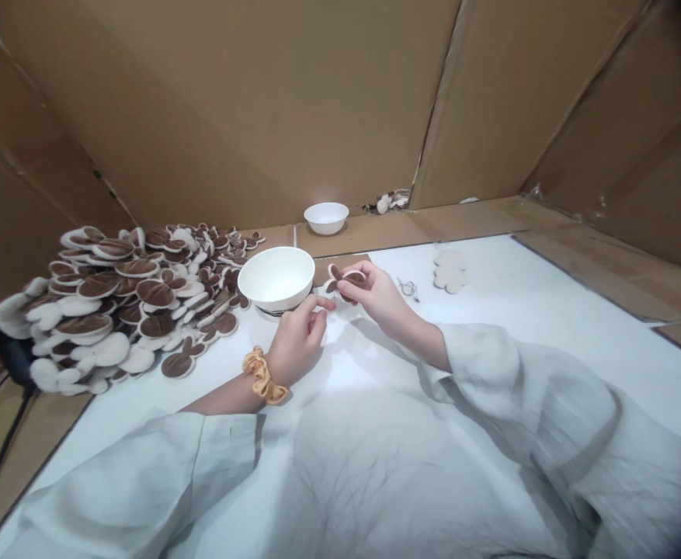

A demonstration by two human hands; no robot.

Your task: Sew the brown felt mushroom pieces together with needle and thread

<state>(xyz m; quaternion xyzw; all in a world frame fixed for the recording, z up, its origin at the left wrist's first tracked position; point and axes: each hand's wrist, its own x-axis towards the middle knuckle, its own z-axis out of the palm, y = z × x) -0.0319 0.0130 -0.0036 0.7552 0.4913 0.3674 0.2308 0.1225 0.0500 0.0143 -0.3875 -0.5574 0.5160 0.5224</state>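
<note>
**Small brown patch [349,278] pinched in the fingertips over the white surface [509,272]**

The right hand [380,295] holds the patch, a lobed piece with a pale edge, near the far side of the surface, just right of the large bowl [279,273]. Its grip is closed, thumb on one side and fingers on the other, with part of the piece sticking out toward the left.

The left hand [299,334] is close by, index finger reaching toward the patch, thumb a little apart, the other fingers curled. Whether its grip has anything fine in it, such as a thread, I cannot tell.

With so little of the patch covered, a sideways push from the left index finger could turn it or knock it loose. The left hand also sits just beside the large bowl, so a careless swing of the wrist might bump it.

Left of the bowl, the pile of patches [157,295] is heaped loosely; a nudge from the left forearm could send pieces sliding. To the right lies a tangled thread [408,289], near a pale flower-shaped piece [449,272]; a dragging sleeve [491,357] might catch it. The small bowl [326,220] stands farther back, well clear.
</note>
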